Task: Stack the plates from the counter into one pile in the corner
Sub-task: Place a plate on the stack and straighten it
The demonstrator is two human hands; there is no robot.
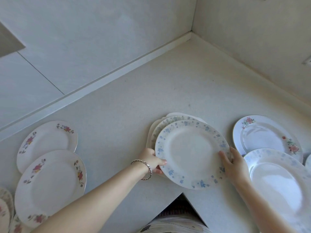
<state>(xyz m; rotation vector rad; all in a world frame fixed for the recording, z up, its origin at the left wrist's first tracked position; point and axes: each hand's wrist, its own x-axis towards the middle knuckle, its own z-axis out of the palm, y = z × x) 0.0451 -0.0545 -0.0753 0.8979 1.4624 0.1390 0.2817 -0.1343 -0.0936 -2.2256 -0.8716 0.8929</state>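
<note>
Blue-flowered plate [190, 153] covers most of the pile [170, 119] beneath it.

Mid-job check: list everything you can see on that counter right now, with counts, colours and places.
blue-flowered white ceramic plate: one, top of the centre pile, offset toward the person.
plates beneath it: at least two, a green-patterned rim and plain white, centre.
left red-flowered white plates: two, overlapping; more cut off at the bottom-left edge.
right red-flowered white plate: one, far right.
second blue-flowered plate: one, overlapping that one.
pale speckled counter: one, off-white, L-shaped.
silver bracelet: one, left wrist.
left grip: pinches the top plate's left rim.
right grip: fingers curled over its right rim.
</note>
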